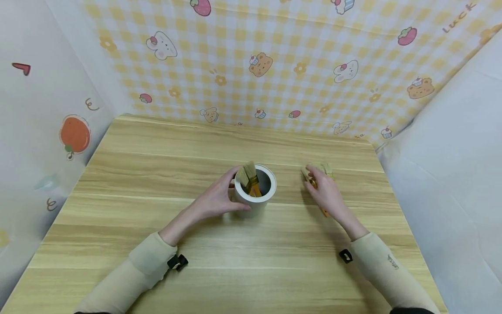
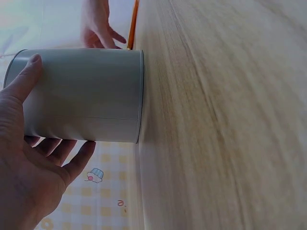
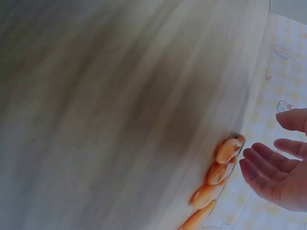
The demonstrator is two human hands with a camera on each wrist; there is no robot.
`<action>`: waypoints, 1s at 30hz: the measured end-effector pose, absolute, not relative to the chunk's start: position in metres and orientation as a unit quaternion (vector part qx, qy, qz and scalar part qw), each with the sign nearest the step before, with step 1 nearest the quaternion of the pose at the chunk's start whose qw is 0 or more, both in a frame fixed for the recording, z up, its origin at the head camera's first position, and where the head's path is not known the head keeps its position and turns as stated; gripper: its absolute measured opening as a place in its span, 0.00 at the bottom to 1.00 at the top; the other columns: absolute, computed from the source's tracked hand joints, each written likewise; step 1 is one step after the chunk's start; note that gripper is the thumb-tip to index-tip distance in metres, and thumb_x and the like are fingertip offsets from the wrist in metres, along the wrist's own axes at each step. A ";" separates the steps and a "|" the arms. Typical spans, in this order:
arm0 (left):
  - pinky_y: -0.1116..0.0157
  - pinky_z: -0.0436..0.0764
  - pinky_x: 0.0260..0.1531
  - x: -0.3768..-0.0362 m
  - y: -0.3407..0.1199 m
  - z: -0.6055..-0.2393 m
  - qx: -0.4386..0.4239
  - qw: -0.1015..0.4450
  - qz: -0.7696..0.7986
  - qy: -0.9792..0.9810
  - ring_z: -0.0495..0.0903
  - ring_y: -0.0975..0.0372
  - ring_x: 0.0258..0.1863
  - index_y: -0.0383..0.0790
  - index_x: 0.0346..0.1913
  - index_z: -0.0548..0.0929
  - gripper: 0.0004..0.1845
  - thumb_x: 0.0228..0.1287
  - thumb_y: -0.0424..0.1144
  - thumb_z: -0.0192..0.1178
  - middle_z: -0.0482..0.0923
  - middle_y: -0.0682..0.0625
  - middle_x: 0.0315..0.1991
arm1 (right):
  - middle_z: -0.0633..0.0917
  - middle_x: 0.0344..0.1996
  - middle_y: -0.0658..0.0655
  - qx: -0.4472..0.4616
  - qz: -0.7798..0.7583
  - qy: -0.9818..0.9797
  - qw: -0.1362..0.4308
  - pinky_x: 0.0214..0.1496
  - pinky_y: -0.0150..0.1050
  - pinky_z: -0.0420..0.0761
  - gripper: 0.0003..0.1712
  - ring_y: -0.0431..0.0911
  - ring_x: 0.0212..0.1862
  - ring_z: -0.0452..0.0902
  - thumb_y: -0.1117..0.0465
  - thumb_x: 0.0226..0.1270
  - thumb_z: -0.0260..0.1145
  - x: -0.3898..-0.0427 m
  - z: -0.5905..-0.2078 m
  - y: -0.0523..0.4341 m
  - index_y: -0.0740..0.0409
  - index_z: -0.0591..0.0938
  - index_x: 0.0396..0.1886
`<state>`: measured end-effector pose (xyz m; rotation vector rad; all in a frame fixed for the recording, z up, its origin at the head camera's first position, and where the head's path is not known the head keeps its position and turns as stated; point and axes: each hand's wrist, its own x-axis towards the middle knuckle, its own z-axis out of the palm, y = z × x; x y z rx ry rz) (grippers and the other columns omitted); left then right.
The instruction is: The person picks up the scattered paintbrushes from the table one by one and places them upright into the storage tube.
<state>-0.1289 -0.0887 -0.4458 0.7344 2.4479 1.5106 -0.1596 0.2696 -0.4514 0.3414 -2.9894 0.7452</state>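
The white cup at mid-table is gripped by the left hand, brushes standing inside. More brushes, lying flat to its right, are covered by the right hand, fingers relaxed, nothing grasped.

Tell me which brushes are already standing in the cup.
The pair with orange handles in the white cup, bristles up, held by the left hand; the others lie under the right hand.
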 end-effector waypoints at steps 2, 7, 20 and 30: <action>0.44 0.76 0.70 -0.129 -0.089 -0.445 0.246 0.086 0.505 0.823 0.77 0.48 0.68 0.58 0.80 0.56 0.60 0.47 0.49 0.83 0.69 0.50 0.74 | 0.86 0.54 0.69 0.105 0.231 -0.967 0.022 0.45 0.54 0.86 0.31 0.59 0.46 0.85 0.65 0.72 0.65 -0.160 -0.453 0.273 0.63 0.72 0.73; 0.44 0.76 0.69 -0.129 -0.089 -0.445 0.242 0.086 0.502 0.826 0.78 0.48 0.67 0.58 0.80 0.56 0.60 0.47 0.49 0.83 0.69 0.49 0.73 | 0.87 0.50 0.68 0.088 0.214 -0.973 0.022 0.40 0.52 0.84 0.32 0.57 0.41 0.85 0.66 0.70 0.65 -0.160 -0.453 0.278 0.62 0.73 0.73; 0.44 0.78 0.68 -0.129 -0.089 -0.444 0.239 0.086 0.498 0.829 0.78 0.47 0.67 0.58 0.80 0.56 0.60 0.47 0.50 0.83 0.68 0.48 0.74 | 0.88 0.42 0.69 0.078 0.178 -0.981 -0.008 0.47 0.59 0.86 0.30 0.62 0.46 0.85 0.71 0.61 0.70 -0.159 -0.454 0.283 0.69 0.78 0.64; 0.43 0.77 0.68 -0.130 -0.089 -0.447 0.237 0.089 0.495 0.831 0.78 0.45 0.67 0.58 0.80 0.55 0.60 0.47 0.49 0.83 0.68 0.47 0.74 | 0.87 0.37 0.66 0.081 0.154 -0.984 -0.049 0.40 0.52 0.81 0.32 0.56 0.39 0.80 0.73 0.56 0.68 -0.166 -0.448 0.280 0.72 0.78 0.64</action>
